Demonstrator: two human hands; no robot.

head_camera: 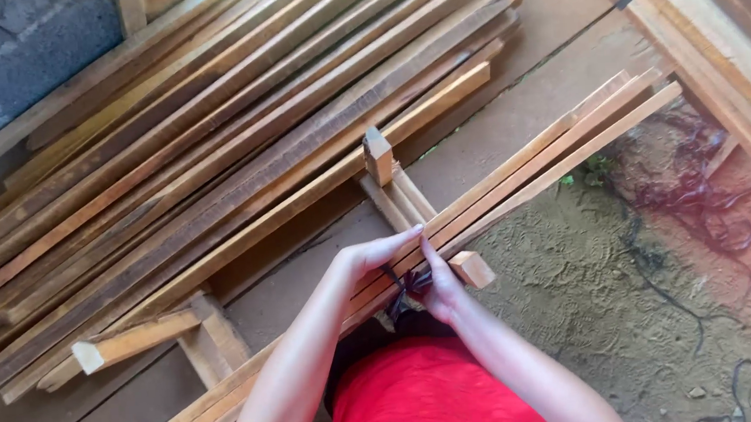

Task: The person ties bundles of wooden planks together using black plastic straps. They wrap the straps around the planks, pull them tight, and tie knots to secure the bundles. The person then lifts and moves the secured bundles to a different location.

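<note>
— What are the fingers doing?

— The left hand lies low in the middle of the frame with its fingers stretched out and close together, pressing flat on the bundle of thin wooden strips. The right hand is curled just beside it, pinching a dark strap.

— Where is the bundle relative to them?

— Directly under both hands, running from the lower left up to the right of centre. The strap wraps it between the two hands.

— How does it look?

— Several pale, long slats lying side by side. A short wooden block sits touching the right hand.
</note>
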